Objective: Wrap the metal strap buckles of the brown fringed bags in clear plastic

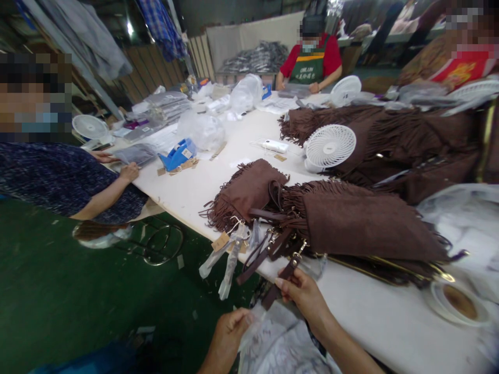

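Observation:
My right hand [302,296] pinches a dark brown strap [289,270] close to its gold clasp [299,250]. The strap's lower end reaches toward a thin clear plastic sleeve [253,319], which my left hand [232,332] grips between thumb and fingers. Whether the strap end sits inside the sleeve I cannot tell. Just beyond my hands lies a stack of brown fringed bags [366,223] with gold zips. Left of it rests another fringed bag [249,189], and plastic-wrapped strap ends with a cardboard tag [221,242] hang over the table edge.
A roll of tape [458,304] lies at the right on the white table [390,306]. Farther back are a white fan [330,146], a blue tape dispenser [178,155] and more brown bags [390,140]. Co-workers sit around the table, one with a hand [130,172] on a grey packet.

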Demonstrator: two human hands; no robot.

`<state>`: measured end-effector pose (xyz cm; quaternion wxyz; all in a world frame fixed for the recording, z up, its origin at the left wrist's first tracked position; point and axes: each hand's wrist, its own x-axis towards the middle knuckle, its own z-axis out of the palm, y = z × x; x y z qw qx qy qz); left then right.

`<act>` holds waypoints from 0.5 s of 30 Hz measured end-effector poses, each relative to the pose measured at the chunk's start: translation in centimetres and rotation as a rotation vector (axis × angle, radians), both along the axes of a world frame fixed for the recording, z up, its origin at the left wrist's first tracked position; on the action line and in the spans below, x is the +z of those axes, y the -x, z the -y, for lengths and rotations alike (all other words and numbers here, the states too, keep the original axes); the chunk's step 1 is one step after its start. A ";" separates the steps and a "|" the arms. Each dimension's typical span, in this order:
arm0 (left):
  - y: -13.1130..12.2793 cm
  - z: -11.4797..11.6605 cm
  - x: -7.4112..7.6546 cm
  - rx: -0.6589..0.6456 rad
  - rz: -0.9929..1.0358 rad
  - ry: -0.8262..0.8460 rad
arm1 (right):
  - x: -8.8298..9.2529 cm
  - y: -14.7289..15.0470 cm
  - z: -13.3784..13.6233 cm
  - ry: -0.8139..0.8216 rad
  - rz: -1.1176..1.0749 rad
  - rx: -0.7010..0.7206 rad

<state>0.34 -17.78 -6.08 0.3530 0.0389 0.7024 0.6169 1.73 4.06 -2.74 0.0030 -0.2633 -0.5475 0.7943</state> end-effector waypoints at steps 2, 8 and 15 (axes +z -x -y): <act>-0.1 -0.1 0.2 -0.006 -0.004 -0.004 | 0.2 0.1 0.0 -0.007 0.005 -0.013; 0.0 -1.0 1.0 0.053 0.005 -0.018 | 0.3 0.1 0.1 0.026 0.009 0.002; -0.8 -2.4 0.4 0.134 0.159 -0.119 | 0.2 0.2 -0.6 -0.046 -0.030 -0.043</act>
